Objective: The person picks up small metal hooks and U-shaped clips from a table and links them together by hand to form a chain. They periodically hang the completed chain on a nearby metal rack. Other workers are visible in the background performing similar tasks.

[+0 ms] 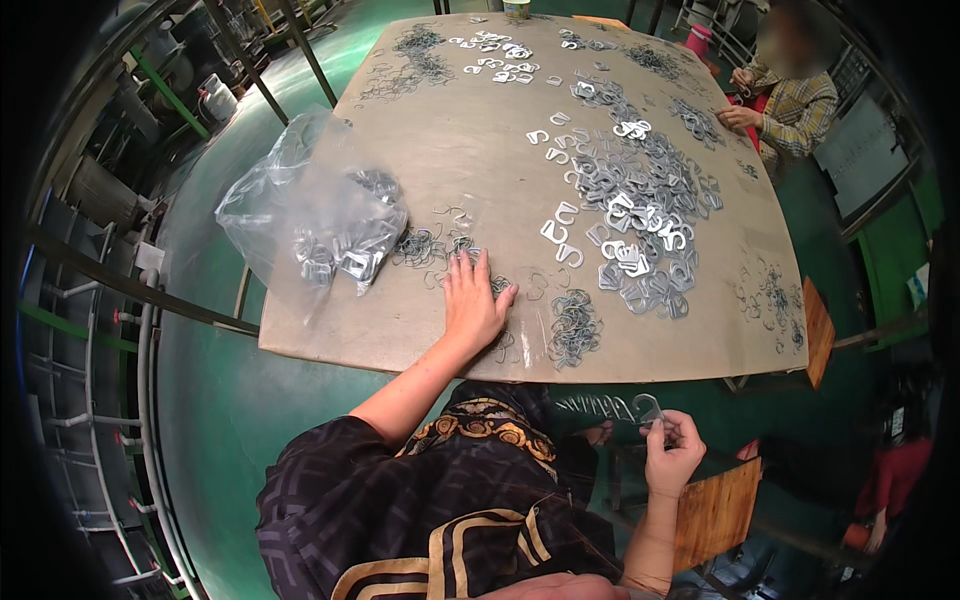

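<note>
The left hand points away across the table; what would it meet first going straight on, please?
Most likely the left hand would first meet the thin bent-wire pieces just ahead; any contact is unclear.

Glossy metal clips (pixel 622 183), right of centre; clear plastic bag (pixel 262 195), left; matt tabletop (pixel 450 130); wooden board (pixel 718 512), lower right.
</note>
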Demonstrator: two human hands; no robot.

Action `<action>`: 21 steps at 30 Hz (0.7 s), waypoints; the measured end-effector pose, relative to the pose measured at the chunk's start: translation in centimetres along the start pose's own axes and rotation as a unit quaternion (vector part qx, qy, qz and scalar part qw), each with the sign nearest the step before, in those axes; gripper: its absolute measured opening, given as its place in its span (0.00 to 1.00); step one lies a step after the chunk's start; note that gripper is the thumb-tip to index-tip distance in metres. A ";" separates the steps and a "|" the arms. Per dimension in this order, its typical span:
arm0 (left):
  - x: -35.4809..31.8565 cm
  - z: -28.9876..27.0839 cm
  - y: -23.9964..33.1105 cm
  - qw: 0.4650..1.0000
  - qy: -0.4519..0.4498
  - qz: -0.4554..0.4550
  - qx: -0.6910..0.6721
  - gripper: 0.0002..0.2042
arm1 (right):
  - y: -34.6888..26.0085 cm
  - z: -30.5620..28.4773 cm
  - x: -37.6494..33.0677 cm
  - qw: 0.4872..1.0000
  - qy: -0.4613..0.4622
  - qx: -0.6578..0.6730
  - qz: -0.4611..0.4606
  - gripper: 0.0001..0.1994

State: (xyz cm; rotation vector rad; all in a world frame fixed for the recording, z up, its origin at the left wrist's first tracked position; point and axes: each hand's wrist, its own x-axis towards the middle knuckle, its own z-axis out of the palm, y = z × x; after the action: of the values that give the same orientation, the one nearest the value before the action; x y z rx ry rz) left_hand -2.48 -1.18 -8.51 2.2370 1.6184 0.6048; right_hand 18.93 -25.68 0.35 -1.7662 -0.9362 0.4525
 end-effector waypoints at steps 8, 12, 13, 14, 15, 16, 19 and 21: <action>2.3 1.3 3.4 0.963 -0.066 0.141 -0.219 0.29 | -0.3 -0.2 0.2 1.000 0.019 -0.024 -0.008 0.04; 5.2 0.7 -1.4 0.984 0.126 0.094 -0.089 0.20 | 0.3 -0.8 -0.2 0.999 0.033 -0.019 -0.006 0.04; 4.9 0.8 -2.7 0.990 0.109 0.089 -0.009 0.19 | 0.4 -0.9 -0.2 0.999 0.035 -0.017 -0.003 0.04; 4.8 0.7 -3.7 0.989 0.095 0.085 0.070 0.18 | 0.5 -0.9 -0.2 0.999 0.037 -0.014 -0.002 0.04; 4.6 0.5 -4.5 0.982 0.080 0.081 0.149 0.17 | 0.6 -0.9 -0.2 0.999 0.036 -0.016 -0.003 0.04; 4.5 -0.5 -4.7 0.988 0.028 0.101 0.111 0.16 | 0.8 -0.9 -0.2 0.999 0.037 -0.018 -0.005 0.04; 4.1 -3.8 -4.4 0.990 -0.044 0.136 0.008 0.13 | 0.9 -0.7 -0.3 0.999 0.036 -0.023 -0.013 0.04; 5.2 -4.7 -4.1 0.990 0.026 0.132 -0.044 0.10 | 0.8 -0.6 -0.3 0.999 0.036 -0.026 -0.016 0.05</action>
State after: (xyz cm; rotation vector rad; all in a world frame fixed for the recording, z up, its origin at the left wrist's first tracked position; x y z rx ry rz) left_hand -6.79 5.04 -5.68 2.4067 1.2986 0.7921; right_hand 19.43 -26.45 -0.16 -1.7997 -0.9298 0.3444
